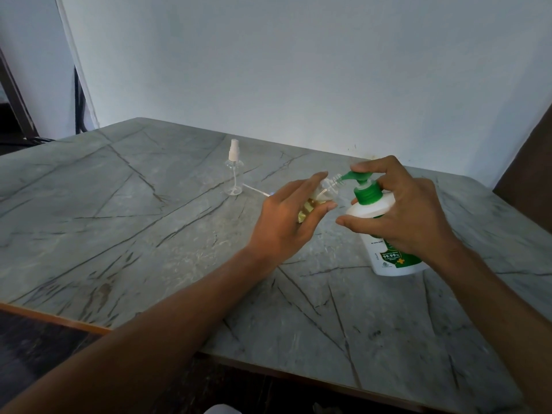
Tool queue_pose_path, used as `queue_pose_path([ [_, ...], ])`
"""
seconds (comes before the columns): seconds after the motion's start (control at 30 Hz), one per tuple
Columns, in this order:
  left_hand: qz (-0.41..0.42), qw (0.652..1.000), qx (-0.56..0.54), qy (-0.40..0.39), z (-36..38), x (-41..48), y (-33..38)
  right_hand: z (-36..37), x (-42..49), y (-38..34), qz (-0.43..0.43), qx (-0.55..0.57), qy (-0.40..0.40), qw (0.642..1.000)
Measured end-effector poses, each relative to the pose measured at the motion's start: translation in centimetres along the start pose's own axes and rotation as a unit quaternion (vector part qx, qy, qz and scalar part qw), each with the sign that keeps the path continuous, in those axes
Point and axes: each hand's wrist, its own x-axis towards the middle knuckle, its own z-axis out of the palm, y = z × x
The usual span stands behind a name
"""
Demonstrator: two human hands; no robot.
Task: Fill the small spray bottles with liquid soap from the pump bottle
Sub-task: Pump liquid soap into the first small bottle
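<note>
Marble table [149, 234], bottles [328, 189] [370, 207] in both hands [286, 225] [409, 216]

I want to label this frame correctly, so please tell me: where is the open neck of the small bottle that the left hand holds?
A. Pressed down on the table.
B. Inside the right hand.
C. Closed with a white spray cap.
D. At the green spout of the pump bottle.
D: the left hand holds the small bottle tilted, its bare neck meeting the green spout of the pump bottle.
</note>
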Motion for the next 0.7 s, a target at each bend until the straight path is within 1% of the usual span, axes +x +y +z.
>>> queue_pose_path([
  [0.17, 0.002, 1.000, 0.003, -0.008, 0.16, -0.04, -0.11, -0.05, 0.04, 0.07, -0.001, -0.003, 0.001, 1.000],
  [0.5, -0.006, 1.000, 0.007, 0.010, -0.10, 0.32, 0.16, 0.00, -0.56, 0.20, -0.010, -0.047, -0.012, 0.999],
  [0.7, -0.003, 1.000, 0.000, 0.017, -0.14, 0.31, 0.20, 0.14, -0.18, 0.04, -0.010, -0.047, -0.015, 0.999],
])
